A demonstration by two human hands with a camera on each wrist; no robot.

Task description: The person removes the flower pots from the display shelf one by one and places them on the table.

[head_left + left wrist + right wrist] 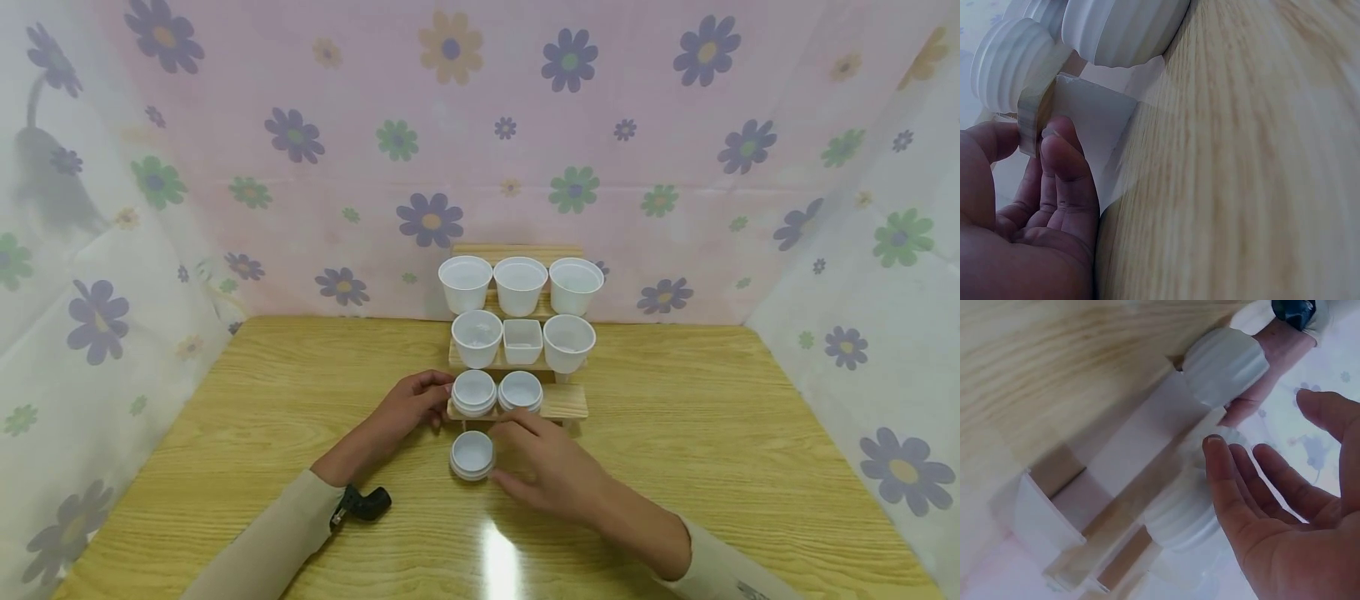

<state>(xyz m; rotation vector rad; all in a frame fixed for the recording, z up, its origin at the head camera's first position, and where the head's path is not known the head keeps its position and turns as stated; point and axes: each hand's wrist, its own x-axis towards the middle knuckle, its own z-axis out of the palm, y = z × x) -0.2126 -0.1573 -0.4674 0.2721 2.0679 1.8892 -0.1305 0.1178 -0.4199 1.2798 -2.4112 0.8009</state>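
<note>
My left hand pinches the left end of the lowest shelf of a stepped wooden stand; the left wrist view shows thumb and fingertips on the board's edge. A small white ribbed pot stands upright on the table in front of that shelf. Just right of this pot is my right hand, fingers loosely bent and holding nothing in the right wrist view. Two similar white ribbed pots sit side by side on the lowest shelf, at its left and middle; bare wood shows at its right.
On the middle shelf stand two round white pots with a square one between them. Three larger white pots line the upper shelf. Behind the wood-grain table hangs a flowered cloth, with white flowered sides.
</note>
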